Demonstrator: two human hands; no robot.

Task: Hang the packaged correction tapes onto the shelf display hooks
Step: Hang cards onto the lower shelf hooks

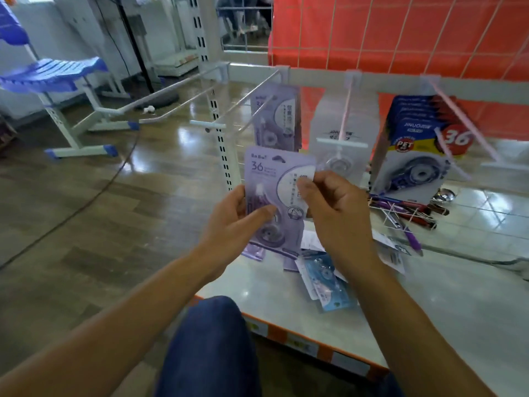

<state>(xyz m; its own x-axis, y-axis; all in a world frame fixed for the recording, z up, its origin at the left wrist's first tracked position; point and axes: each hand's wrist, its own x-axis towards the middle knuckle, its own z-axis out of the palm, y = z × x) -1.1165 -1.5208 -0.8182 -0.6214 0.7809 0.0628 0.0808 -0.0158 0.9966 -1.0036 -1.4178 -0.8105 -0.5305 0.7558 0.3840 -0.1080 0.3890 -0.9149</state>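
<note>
Three hooks are loaded. One carries purple packs point(276, 118), the next white packs point(340, 124), and the third point(463, 121), pinkish, a thick row of blue packs point(412, 156); the exact number on each cannot be counted. Two bare hooks point(171, 90) stick out to their left.

On the white shelf point(443, 310) lies a small heap of loose packs point(326, 279), blue and white ones overlapping. Further back is a wire rack point(400, 216) with several pens in it.

Both hands are on one purple correction tape pack point(269, 179), held upright just below the hanging purple ones. The left hand point(234, 224) grips its lower left edge, with the thumb across the front and the fingers behind. The right hand point(335, 207) pinches the right edge with curled fingers. A purple corner shows beneath the left hand; whether that is a second held pack I cannot tell.
</note>
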